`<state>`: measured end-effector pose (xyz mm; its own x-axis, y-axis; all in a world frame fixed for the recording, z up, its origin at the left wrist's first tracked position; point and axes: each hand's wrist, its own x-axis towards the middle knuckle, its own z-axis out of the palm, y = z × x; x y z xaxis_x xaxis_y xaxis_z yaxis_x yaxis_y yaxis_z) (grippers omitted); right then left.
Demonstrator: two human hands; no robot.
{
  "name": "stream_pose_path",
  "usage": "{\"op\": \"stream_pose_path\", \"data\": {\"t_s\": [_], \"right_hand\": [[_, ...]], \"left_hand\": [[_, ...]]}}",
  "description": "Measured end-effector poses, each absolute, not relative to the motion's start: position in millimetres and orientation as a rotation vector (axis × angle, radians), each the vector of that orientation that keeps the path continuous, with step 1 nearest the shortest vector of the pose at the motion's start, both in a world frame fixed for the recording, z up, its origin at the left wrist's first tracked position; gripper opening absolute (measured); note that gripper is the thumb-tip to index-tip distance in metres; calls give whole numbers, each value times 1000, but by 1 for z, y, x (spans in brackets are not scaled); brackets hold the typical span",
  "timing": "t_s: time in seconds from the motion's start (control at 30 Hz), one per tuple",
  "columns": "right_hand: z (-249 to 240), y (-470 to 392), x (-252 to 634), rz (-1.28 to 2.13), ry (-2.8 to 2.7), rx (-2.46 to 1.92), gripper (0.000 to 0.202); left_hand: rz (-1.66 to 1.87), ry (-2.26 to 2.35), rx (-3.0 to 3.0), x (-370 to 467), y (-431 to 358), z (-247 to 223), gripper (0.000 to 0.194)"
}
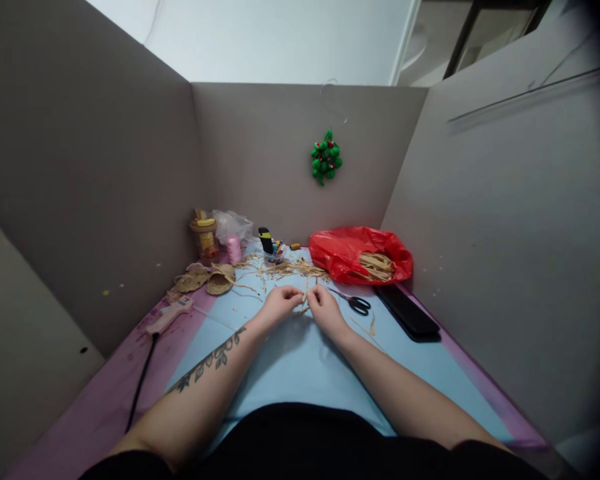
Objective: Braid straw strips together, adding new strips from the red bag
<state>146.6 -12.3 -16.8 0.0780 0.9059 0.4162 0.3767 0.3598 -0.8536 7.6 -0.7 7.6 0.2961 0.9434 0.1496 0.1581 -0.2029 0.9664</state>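
Over the middle of the blue table cover (300,373), my left hand (283,302) and my right hand (324,308) face each other, fingertips almost meeting. Between them is a thin piece of pale dried straw (305,297), pinched by the fingers of both hands. Its ends stick out above and below the fingertips, and part of it is hidden by the fingers. Black-handled scissors (359,305) lie just right of my right hand. Behind both hands, loose straw scraps (300,268) are scattered across the cover.
A red plastic bag (337,250) holding straw sits at the back right, near a black flat case (410,313). At left are woven straw pieces (221,280), a pink thread spool (234,249), a lidded jar (207,241) and a corded pink glue gun (170,316). Grey panels enclose three sides.
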Motion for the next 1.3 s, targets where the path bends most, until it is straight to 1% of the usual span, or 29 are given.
{"op": "stream_pose_path", "data": {"t_s": [0.13, 0.33, 0.53, 0.8, 1.0, 1.1, 1.17, 1.3], "right_hand": [[-21, -10, 148, 611, -1500, -1226, 18], [-26, -7, 147, 684, -1470, -1225, 16], [-22, -9, 145, 576, -1528, -1241, 17], [-19, -11, 147, 542, -1604, -1241, 16], [-13, -14, 149, 388, -1712, -1264, 11], [-14, -14, 148, 365, -1679, -1296, 10], [-16, -12, 148, 422, -1618, -1308, 11], [-21, -9, 147, 705, -1457, -1287, 14]], "left_hand": [[989, 1028, 1689, 8, -3, 8, 21], [963, 982, 1746, 7, 0, 5, 17], [961, 1073, 1708, 10, 1, -2, 13], [957, 1076, 1689, 7, 3, -1, 15], [903, 1046, 1623, 4, 2, 6, 25], [904, 1023, 1682, 5, -3, 8, 31], [926, 1040, 1756, 7, -6, 7, 32], [943, 1041, 1966, 10, -11, 4, 29]]}}
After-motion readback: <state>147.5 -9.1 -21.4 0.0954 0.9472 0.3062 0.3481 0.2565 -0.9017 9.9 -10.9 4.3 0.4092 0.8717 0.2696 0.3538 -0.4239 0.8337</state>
